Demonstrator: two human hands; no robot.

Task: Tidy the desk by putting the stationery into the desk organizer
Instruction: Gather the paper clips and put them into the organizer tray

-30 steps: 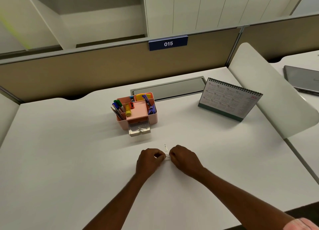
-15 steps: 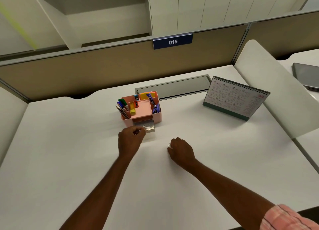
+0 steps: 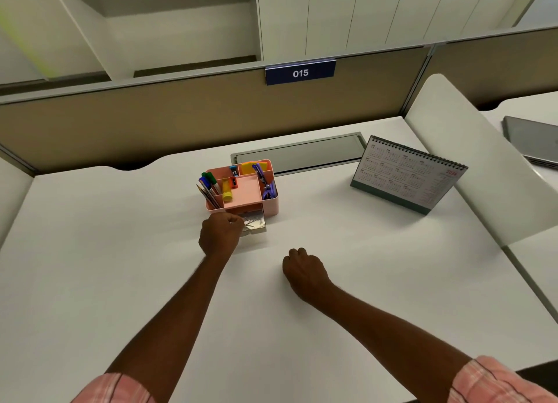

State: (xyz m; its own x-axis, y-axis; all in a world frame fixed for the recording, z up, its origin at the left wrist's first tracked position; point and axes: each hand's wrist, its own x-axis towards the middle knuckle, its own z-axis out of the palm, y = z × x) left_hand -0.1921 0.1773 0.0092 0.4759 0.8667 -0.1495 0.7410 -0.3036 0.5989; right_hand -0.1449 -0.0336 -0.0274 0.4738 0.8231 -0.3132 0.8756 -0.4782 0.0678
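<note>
Both curled: left hand (image 3: 222,233) at drawer (image 3: 256,223), right hand (image 3: 303,269) on desk (image 3: 362,281).

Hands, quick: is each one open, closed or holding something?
Left hand: fingers curled at the organizer drawer; whether it holds anything cannot be told.
Right hand: fingers curled, resting on the desk; contents hidden, cannot tell.

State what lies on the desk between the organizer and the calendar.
Nothing. In the head view, the desk between the organizer and the calendar is bare.
</note>
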